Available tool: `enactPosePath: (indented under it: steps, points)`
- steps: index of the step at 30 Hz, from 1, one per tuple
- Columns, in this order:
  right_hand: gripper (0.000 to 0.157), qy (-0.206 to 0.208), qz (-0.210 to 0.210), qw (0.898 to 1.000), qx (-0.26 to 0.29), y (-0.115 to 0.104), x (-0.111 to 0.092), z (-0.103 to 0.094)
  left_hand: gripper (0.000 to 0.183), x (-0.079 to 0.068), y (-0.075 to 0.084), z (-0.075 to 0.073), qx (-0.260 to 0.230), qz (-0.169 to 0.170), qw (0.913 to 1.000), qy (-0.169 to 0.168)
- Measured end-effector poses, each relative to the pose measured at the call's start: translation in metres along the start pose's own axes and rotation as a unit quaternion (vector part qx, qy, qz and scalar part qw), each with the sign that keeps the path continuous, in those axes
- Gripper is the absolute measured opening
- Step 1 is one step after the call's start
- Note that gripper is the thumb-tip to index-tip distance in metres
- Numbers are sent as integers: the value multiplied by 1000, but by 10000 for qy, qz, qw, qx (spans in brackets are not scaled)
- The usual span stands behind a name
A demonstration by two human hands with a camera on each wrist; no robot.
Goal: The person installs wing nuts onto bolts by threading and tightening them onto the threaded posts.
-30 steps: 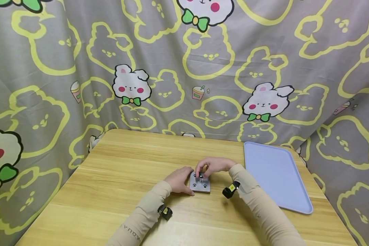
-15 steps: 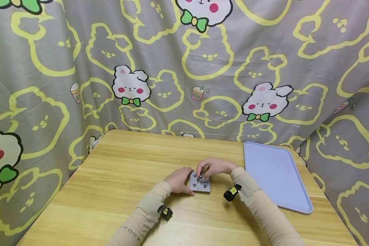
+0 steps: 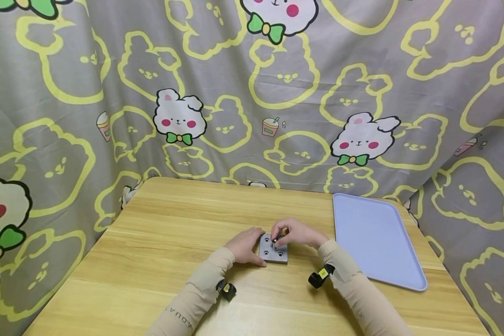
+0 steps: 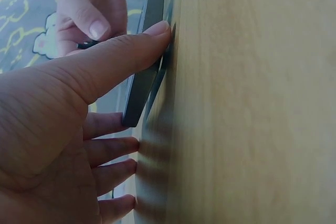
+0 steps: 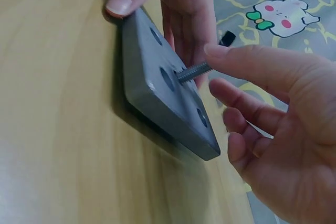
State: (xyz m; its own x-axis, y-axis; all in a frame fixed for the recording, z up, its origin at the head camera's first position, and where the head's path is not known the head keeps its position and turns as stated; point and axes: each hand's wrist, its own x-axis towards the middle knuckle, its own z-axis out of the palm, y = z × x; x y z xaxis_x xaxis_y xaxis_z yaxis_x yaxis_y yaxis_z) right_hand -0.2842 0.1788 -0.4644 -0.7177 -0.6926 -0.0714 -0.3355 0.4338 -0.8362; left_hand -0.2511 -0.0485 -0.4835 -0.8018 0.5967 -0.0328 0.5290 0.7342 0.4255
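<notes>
A grey metal plate (image 3: 273, 257) with several countersunk holes lies on the wooden table. My left hand (image 3: 242, 246) holds it from the left, thumb on the near edge and index finger at the far side. In the right wrist view a threaded bolt (image 5: 194, 72) with a black head (image 5: 227, 39) sticks up from a hole near the plate's middle. The thumb and index finger of my right hand (image 3: 299, 233) pinch it just below the head. How deep the bolt sits in the hole is hidden.
A light blue tray (image 3: 371, 242) lies to the right, beyond my right forearm. Behind the table hangs a grey patterned curtain (image 3: 227, 60). Each wrist carries a small black camera (image 3: 226, 290).
My right wrist and forearm have swung slightly right and toward me while the fingers stay at the bolt. The left hand and the plate hold almost the same place.
</notes>
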Motion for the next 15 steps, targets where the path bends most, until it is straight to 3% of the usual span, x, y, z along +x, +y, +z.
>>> enactPosePath:
  steps: [15]
  points:
    - [15, 1050, -146, 9931, -500, 2, -10, 17, 97, 0, -1, 1, -49, 82, 10000, 19]
